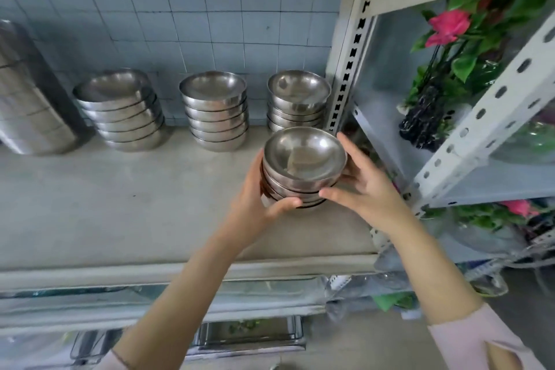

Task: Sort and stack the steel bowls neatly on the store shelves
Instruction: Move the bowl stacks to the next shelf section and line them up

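Note:
A short stack of small steel bowls (304, 159) sits at the right part of the grey shelf (120, 204), held from both sides. My left hand (255, 201) wraps its left side with the thumb along the front. My right hand (363, 186) presses the right side, fingers spread around the rim. Behind it, against the blue tiled wall, stand three other bowl stacks: a small one (298, 100) at the right, a middle one (216, 109), and a leaning wider one (121, 109) at the left.
A tall stack of large steel vessels (28, 93) stands at the far left. A white slotted metal rack (348, 63) borders the shelf on the right, holding artificial flowers (450, 27). Lower shelves hold plastic-wrapped goods and a steel tray (249, 333).

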`<state>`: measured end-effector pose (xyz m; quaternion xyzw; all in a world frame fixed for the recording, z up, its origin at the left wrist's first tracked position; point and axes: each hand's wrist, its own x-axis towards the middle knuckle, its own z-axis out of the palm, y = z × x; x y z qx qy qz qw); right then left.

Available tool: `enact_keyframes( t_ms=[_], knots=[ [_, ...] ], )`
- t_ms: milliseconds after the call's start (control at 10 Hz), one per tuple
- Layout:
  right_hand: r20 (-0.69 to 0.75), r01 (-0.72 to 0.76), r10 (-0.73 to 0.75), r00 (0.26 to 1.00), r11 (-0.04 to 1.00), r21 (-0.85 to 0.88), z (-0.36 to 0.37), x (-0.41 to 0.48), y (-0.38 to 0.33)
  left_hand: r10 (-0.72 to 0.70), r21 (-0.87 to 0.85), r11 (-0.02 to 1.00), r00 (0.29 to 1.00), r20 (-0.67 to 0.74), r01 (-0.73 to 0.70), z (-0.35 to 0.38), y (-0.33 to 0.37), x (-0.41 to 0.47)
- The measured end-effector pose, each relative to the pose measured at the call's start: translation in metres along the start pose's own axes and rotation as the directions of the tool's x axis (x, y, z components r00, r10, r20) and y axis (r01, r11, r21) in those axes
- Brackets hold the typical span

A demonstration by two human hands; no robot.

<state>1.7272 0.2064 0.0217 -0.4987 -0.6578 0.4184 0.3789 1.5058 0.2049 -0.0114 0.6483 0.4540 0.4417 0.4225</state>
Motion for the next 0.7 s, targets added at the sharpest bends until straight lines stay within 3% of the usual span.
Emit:
enact_keyframes(
  t_ms=[400, 700],
  knots=[
    [-0.044, 0.05, -0.05, 0.998, 0.999, -0.001, -0.003, 0.005, 0.003, -0.048, -0.027, 0.999, 0.997, -0.056, 0.046, 0.014, -0.005, 0.002],
    [-0.027, 0.047, -0.044, 0.999, 0.995, 0.083, 0.0, -0.005, -0.002, -0.112, 0.127, 0.985, 0.991, -0.074, 0.121, 0.01, 0.005, -0.006]
  ],
)
